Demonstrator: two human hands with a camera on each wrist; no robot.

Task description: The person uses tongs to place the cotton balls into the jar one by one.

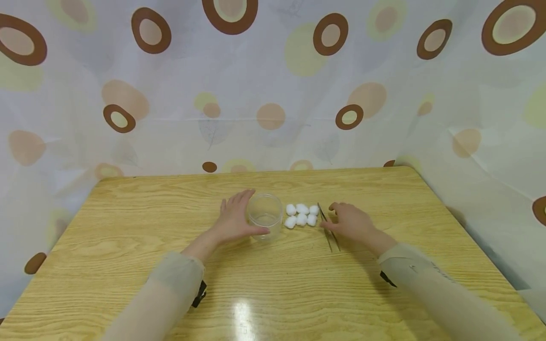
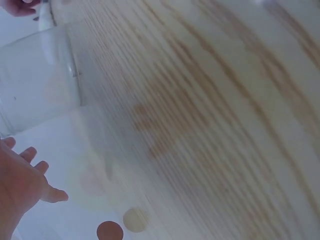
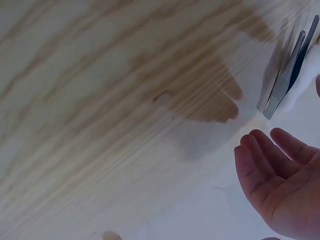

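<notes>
A clear round jar (image 1: pixel 265 203) stands upright on the table. My left hand (image 1: pixel 233 217) is at its left side, thumb in front and fingers spread behind. In the left wrist view those fingers are loosely extended beside the jar wall (image 2: pixel 35 82). Several white cotton balls (image 1: pixel 301 219) lie in two short rows just right of the jar. Metal tweezers (image 1: pixel 321 212) lie right of the cotton, with their two tips toward me. Over them reaches my right hand (image 1: pixel 353 222), its thumb overlapping the tweezers in the head view. The right wrist view shows its fingers relaxed, just short of the tweezers (image 3: pixel 286 80).
The wood-grain table (image 1: pixel 264 279) carries all these things near its middle. A patterned curtain (image 1: pixel 239 137) hangs behind the far edge and along both sides. Both forearms wear light sleeves (image 1: pixel 175 279) with dark straps at the wrists.
</notes>
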